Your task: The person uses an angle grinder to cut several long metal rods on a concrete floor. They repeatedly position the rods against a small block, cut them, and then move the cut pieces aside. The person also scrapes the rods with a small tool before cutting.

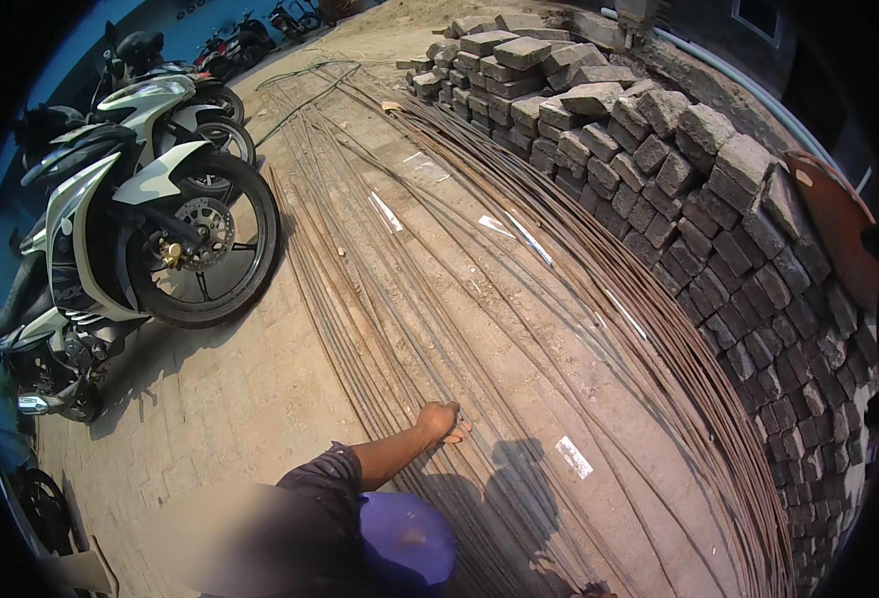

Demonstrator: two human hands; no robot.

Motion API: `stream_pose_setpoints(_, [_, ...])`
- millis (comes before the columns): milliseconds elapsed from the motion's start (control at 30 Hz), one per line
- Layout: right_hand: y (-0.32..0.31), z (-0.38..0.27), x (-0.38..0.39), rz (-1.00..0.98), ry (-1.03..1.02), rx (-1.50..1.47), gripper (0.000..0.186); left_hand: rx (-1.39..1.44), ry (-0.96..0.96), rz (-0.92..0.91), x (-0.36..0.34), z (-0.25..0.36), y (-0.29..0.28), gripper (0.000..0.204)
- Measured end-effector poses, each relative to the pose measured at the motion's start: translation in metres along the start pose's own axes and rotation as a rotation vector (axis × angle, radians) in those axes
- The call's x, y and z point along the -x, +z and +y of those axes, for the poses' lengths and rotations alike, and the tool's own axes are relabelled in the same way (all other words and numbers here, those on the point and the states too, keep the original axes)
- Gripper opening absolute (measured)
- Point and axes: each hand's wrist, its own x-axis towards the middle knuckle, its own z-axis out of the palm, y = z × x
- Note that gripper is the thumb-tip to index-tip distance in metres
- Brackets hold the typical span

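My left hand point(445, 424), at the end of a bare forearm and a dark sleeve, reaches in from the lower left. Its fingers curl closed around a thin steel rod low over the ground, and the exact grip is partly hidden. Long loose steel rods point(414, 309) run on both sides of the fist and past it toward the far end of the yard. Below the forearm shows a rounded purple patch point(409, 538), which looks like a clothed knee. Small brown shapes point(549, 571) at the lower edge cannot be made out. No right hand can be recognised.
White and black motorbikes point(160, 219) stand close by on the left. A dense bundle of rusty rods point(679, 369) curves along the right, beside a tall stack of grey paving blocks point(659, 169). White scraps point(574, 456) lie among the rods. A green cord point(310, 90) lies farther off.
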Motion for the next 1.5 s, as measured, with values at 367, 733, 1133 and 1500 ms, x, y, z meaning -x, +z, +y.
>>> stream_pose_setpoints(367, [0.043, -0.155, -0.05, -0.014, -0.441, -0.58, 0.041, 0.069, 0.209, -0.149, 0.027, -0.045, -0.031, 0.041])
stream_pose_setpoints(733, [0.059, -0.15, -0.019, 0.209, -0.494, -0.542, 0.036, 0.296, 0.26, 0.086, -0.005, -0.008, -0.065, 0.036])
stream_pose_setpoints(1133, [0.043, -0.151, 0.023, 0.04, -0.5, -0.486, 0.042, 0.022, 0.283, 0.073, 0.007, -0.066, -0.038, 0.043])
stream_pose_setpoints(1500, [0.072, -0.115, 0.015, 0.601, -1.093, 0.246, 0.064, -0.083, 0.278, 0.066, -0.006, -0.07, -0.048, 0.049])
